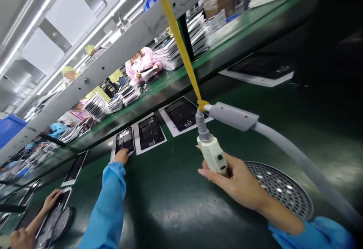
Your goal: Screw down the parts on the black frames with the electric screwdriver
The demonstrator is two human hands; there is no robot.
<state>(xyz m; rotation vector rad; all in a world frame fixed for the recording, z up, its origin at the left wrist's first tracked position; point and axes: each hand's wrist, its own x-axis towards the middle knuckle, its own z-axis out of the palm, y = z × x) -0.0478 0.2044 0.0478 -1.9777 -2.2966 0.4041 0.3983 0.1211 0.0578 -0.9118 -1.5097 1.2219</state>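
Observation:
My left hand [121,156] reaches forward, fingers closed on the near edge of a dark tablet housing [124,140] that lies on a white sheet. My right hand [239,181] is wrapped round a whitish air gun [213,156]. The gun hangs from a yellow strap [181,48], and a grey hose [295,154] runs from its top off to the right. Beside my left hand another open tablet housing [151,131] lies on white paper. Farther right is a larger housing [183,113], partly behind the gun.
A round perforated metal plate [279,190] is set in the green bench [170,203] beside my right wrist. At lower left, a co-worker's hands [51,200] touch another tablet near a round vent [61,222]. Stacked white-edged sheets [170,54] stand behind the metal rail [121,56].

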